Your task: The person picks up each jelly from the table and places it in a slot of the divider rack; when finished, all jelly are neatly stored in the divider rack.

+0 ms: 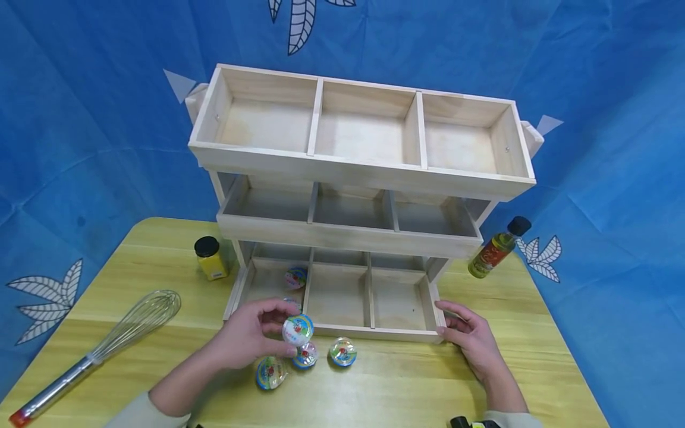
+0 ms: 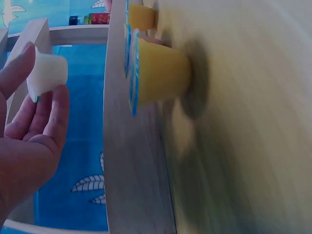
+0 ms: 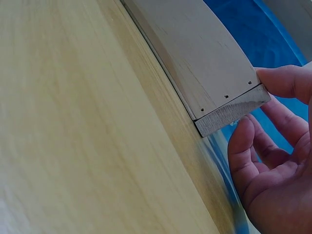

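My left hand (image 1: 248, 334) pinches a jelly cup (image 1: 298, 330) between thumb and fingers, over the front edge of the bottom tier. In the left wrist view this cup (image 2: 51, 73) is white and tilted on its side. On the table just below are more jelly cups: one with a torn-looking clear lid edge (image 1: 271, 373), one partly under the held cup (image 1: 305, 355), and one to the right (image 1: 342, 352). Another jelly cup (image 1: 296, 277) lies in the bottom-left compartment, with one more half hidden by my fingers. My right hand (image 1: 471, 336) grips the front right corner of the bottom tier (image 3: 229, 109), thumb on its edge.
A three-tier wooden rack (image 1: 364, 172) with divided compartments stands ahead, its upper tiers overhanging the bottom one. To the left are a whisk (image 1: 101, 353) and a yellow jar with a black lid (image 1: 211, 258). An oil bottle (image 1: 495, 249) stands at the right. Blue cloth hangs behind.
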`<state>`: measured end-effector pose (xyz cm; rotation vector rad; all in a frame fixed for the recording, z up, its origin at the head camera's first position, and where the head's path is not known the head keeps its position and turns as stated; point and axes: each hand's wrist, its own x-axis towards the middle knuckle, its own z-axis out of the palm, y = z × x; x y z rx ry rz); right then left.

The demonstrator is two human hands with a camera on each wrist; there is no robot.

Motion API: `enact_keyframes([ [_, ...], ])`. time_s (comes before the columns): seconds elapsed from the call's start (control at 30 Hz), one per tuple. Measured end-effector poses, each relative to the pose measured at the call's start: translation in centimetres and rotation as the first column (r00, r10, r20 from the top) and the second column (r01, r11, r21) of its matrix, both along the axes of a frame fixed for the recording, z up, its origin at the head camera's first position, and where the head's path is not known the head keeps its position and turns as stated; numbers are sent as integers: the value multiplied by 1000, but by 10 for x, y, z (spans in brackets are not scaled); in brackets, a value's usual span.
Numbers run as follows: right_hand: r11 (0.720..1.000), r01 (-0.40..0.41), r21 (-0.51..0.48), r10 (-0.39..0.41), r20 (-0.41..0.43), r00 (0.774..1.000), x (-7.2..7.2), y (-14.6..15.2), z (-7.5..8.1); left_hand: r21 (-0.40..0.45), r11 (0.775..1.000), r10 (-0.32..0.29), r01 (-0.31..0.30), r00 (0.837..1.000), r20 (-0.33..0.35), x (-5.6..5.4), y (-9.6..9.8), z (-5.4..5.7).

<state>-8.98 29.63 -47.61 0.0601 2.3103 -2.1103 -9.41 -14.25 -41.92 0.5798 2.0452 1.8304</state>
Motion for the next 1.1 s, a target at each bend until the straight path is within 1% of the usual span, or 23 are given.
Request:
enact_keyframes([
  [0.2,1000,4,-15,-4,-10,1000,0,0,0,50,996,65,-68,996,61,-12,28,2],
  [0.3,1000,2,-15,-2,-10,1000,0,0,-1,68,992,102,-107,992,76,-17,43,1],
  [0.53,1000,2,-14,-2,-6,1000,0,0,-1,74,978,193,-196,980,48,-32,74,-9],
  [0.67,1000,1,-5,-2,-11,1000,0,0,0,16,968,250,-250,968,19,-40,90,-13],
  [0.77,1000,-3,5,3,-11,1000,0,0,0,-20,955,295,-295,955,21,-47,101,-17],
  [0.87,1000,-7,11,7,-9,1000,0,0,0,-45,946,321,-320,947,25,-55,111,-19],
  [0.97,1000,-8,7,8,-8,1000,0,0,0,-102,932,346,-347,938,-29,-61,118,-22],
  [1.03,1000,-7,5,7,-13,1000,0,0,0,-149,914,370,-377,926,-71,-65,122,-24],
  [1.1,1000,-7,5,7,-17,1000,1,0,0,-194,891,393,-409,912,-116,-68,126,-27],
])
